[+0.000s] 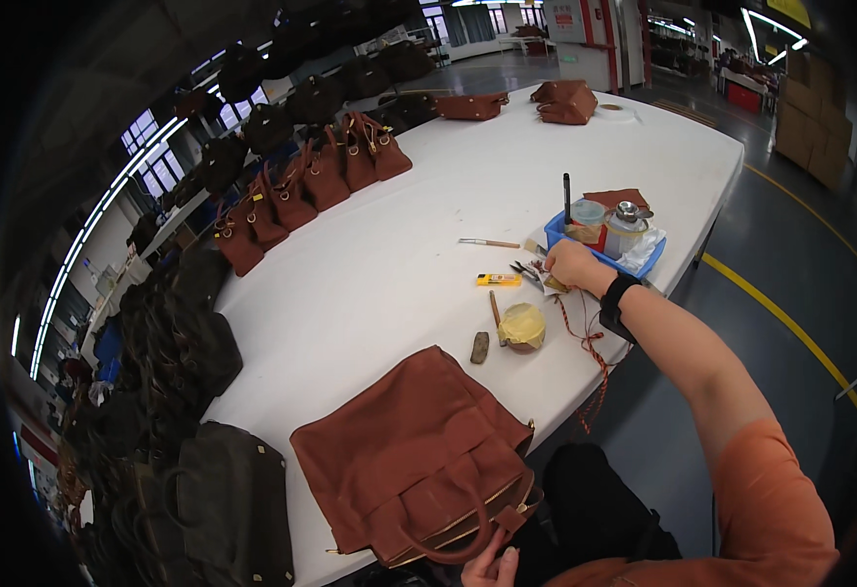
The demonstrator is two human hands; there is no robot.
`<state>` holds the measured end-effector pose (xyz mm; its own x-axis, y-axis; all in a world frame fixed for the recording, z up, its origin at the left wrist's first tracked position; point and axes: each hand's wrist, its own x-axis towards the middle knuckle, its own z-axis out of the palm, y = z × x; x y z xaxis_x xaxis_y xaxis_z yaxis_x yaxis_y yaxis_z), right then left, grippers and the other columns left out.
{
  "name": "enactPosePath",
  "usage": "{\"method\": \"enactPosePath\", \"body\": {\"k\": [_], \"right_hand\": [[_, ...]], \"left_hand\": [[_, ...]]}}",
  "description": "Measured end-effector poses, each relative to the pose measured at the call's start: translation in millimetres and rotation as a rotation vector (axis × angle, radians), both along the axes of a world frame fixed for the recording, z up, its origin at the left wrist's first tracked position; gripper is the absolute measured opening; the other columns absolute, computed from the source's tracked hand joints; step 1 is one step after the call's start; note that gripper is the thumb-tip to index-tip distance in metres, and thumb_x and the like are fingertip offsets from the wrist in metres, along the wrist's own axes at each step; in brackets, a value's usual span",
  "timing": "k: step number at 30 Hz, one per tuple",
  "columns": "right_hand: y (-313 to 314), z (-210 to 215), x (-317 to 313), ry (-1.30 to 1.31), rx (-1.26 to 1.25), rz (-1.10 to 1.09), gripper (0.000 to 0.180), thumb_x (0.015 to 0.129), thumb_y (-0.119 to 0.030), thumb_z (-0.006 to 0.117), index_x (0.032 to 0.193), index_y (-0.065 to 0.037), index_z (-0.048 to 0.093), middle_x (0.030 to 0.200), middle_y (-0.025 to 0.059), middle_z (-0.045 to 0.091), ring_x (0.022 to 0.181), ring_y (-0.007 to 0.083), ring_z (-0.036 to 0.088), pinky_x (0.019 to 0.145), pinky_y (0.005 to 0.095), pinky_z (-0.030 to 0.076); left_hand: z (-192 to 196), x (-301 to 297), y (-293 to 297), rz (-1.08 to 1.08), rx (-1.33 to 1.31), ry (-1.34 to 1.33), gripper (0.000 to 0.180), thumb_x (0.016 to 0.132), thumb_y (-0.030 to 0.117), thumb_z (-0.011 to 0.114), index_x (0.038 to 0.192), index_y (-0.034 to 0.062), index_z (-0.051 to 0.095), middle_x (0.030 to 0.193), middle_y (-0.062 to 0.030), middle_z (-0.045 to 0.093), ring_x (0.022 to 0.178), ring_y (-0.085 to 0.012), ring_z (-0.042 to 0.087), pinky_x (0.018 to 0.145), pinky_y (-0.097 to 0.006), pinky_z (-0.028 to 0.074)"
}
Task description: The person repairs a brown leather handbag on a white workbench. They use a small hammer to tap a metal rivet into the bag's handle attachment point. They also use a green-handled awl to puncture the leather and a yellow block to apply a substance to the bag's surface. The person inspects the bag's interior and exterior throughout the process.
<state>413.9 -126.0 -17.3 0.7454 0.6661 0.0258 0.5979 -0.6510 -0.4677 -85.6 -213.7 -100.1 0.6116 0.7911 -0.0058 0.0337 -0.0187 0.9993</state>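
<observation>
The left hand point(492, 565) grips the handle of the brown leather bag point(414, 455) lying at the tabletop point(389, 264) near edge. The right hand point(573, 264) closes over small items beside the blue tray point(557, 233).

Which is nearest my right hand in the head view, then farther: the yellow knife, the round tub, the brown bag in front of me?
From the right hand:
1. Yellow knife, just to its left.
2. Round tub, below it, slightly farther.
3. Brown bag, at the table's near edge.
</observation>
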Motion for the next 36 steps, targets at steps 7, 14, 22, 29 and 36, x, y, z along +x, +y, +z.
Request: {"method": "enactPosePath", "body": {"k": [7,14,22,29,36], "right_hand": [[-13,-9,-20,-0.466,-0.044,0.209,0.015,0.077,-0.004,0.063,0.089,-0.006,0.072,0.092,0.018,0.07,0.091,0.033,0.067,0.082,0.0413,0.054],[-11,-11,-14,-0.554,-0.301,0.383,0.013,0.078,-0.003,0.063,0.09,-0.001,0.069,0.095,0.0179,0.069,0.096,0.0336,0.066,0.08,0.0419,0.054],[-24,7,-12,-0.484,-0.326,0.319,0.015,0.082,-0.009,0.06,0.093,-0.003,0.069,0.095,0.0181,0.068,0.094,0.0337,0.067,0.079,0.0434,0.054],[-19,42,-81,-0.394,0.156,0.392,0.039,0.091,-0.038,0.059,0.104,-0.002,0.066,0.112,0.02,0.062,0.107,0.0351,0.059,0.09,0.0458,0.048],[-23,3,-119,-0.414,0.117,0.748,0.032,0.089,-0.039,0.062,0.105,-0.012,0.068,0.106,0.0118,0.056,0.101,0.0332,0.054,0.077,0.043,0.051]], "left_hand": [[19,-5,9,-0.019,0.18,0.13,0.034,0.093,0.011,0.064,0.123,-0.0051,0.061,0.108,-0.0147,0.069,0.097,-0.0178,0.065,0.085,-0.03,0.05],[13,-5,7,-0.013,0.256,0.149,0.037,0.091,0.011,0.068,0.124,-0.0027,0.061,0.098,-0.0149,0.071,0.091,-0.0179,0.067,0.077,-0.029,0.053],[4,-6,0,-0.029,0.207,0.086,0.05,0.09,0.008,0.067,0.136,0.0003,0.051,0.11,-0.0164,0.067,0.093,-0.0192,0.067,0.079,-0.03,0.055],[2,-13,-1,-0.016,0.192,0.102,0.05,0.091,0.008,0.066,0.137,0.0001,0.049,0.114,-0.0166,0.066,0.095,-0.0185,0.066,0.079,-0.029,0.054],[0,-3,-3,-0.05,0.122,0.107,0.046,0.092,0.007,0.064,0.135,-0.0008,0.05,0.11,-0.0146,0.068,0.094,-0.0157,0.065,0.08,-0.028,0.053]]}}
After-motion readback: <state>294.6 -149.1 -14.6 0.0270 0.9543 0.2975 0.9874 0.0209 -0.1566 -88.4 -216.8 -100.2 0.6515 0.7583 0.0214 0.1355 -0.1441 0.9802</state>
